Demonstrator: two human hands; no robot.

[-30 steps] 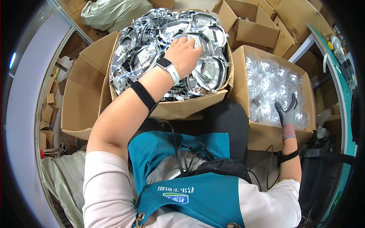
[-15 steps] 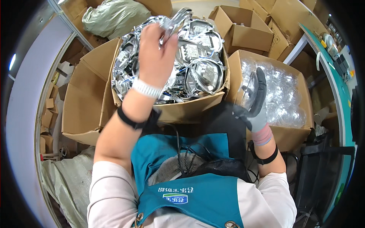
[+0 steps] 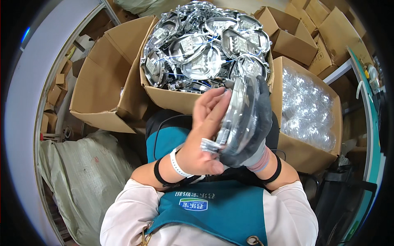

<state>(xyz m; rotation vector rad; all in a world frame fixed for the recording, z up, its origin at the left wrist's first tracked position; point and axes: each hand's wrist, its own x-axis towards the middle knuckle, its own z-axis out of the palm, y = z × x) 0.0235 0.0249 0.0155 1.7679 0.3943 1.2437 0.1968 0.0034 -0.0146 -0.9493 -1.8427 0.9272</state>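
Observation:
My bare left hand (image 3: 205, 137) grips a shiny silver metal housing (image 3: 230, 112) along its left side, thumb below and fingers bent toward its edge. My right hand (image 3: 262, 127), in a grey and black glove, is wrapped round a clear plastic cover (image 3: 248, 110). Cover and housing stand on edge, face to face, against each other over my lap; motion blur hides whether they are joined. A short silvery tab (image 3: 210, 145) sticks out at the lower end near my left thumb. Just beyond my hands, a cardboard box (image 3: 174, 96) is heaped with similar silver housings (image 3: 201, 61) with blue wires.
To the right, a carton (image 3: 312, 153) holds several clear domed covers (image 3: 305, 106). An open carton (image 3: 96, 78) stands at left, another box (image 3: 297, 45) at far right. A pale sack (image 3: 86, 176) lies lower left; a green-edged table (image 3: 369, 123) runs along the right.
My left hand has come down from the box with a housing and met the clear cover in my right hand. The right hand has moved slightly left. The view has shifted.

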